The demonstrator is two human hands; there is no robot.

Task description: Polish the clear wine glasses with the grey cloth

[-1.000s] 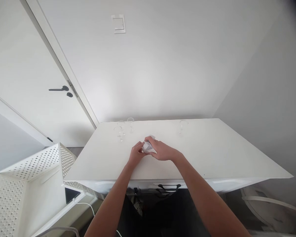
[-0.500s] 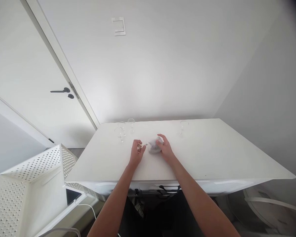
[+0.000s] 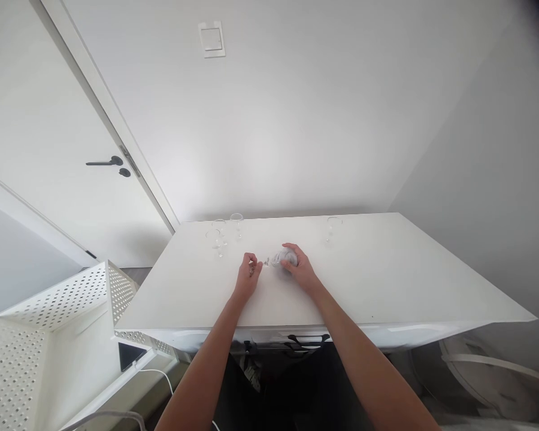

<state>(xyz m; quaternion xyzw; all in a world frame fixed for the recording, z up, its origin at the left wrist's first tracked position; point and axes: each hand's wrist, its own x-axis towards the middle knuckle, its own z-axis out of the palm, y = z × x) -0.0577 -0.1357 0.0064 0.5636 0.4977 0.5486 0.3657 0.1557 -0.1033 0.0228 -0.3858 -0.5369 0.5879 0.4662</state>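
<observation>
A clear stemmed glass [image 3: 276, 260] is held sideways just above the white tabletop [image 3: 377, 269]. My left hand [image 3: 248, 275] is closed at its foot end, thumb and fingers pinching. Around the bowl end curls my right hand [image 3: 299, 267], with a greyish-white cloth [image 3: 288, 256] bunched there. Whether the cloth lies inside the bowl or around it, I cannot tell. To the left stand three more clear glasses, the nearest glass [image 3: 214, 239] close to my left hand. Another clear glass [image 3: 334, 228] stands alone to the right, farther back.
Behind the table rises a white wall with a light switch [image 3: 212, 39]. A door with a dark handle [image 3: 105, 161] is at the left. A white perforated shelf unit [image 3: 49, 305] with a cable stands at lower left, and a pale rounded object [image 3: 485, 377] at lower right.
The cloth at the bowl has shifted and bunched up higher under my right hand. My left hand stays at the foot end. The whole view has moved slightly.
</observation>
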